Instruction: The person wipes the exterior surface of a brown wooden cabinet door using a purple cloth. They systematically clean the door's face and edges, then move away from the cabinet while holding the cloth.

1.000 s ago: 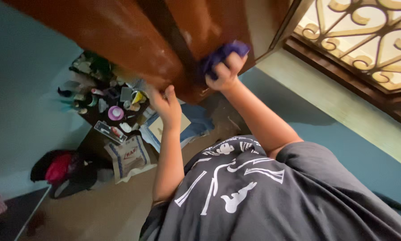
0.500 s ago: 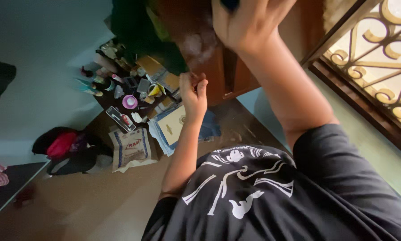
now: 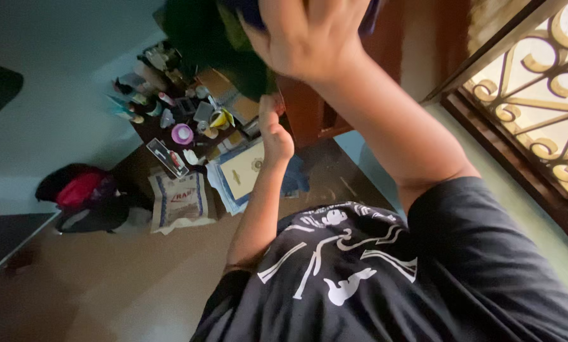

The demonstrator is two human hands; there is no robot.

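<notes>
My right hand [image 3: 309, 38] is raised close to the camera at the top of the frame. It is closed over a purple cloth [image 3: 251, 11], of which only the edges show around my fingers. The cloth is pressed towards the brown wooden cabinet [image 3: 385, 57]. Lower down, my left hand [image 3: 274, 130] curls its fingers around the edge of the cabinet door [image 3: 306, 117]. My dark printed shirt [image 3: 360, 278] fills the lower right of the view.
A low dark table [image 3: 170, 120] crowded with bottles, a pink lid [image 3: 182, 133] and a yellow cup stands against the blue wall. On the floor are a printed sack [image 3: 179, 199], stacked papers [image 3: 243, 171] and a red and black bag [image 3: 78, 193]. A window with an ornate grille [image 3: 537, 88] is at right.
My right hand with the purple cloth has risen up the cabinet and shifted left, closer to the camera. My left hand has stayed on the door edge.
</notes>
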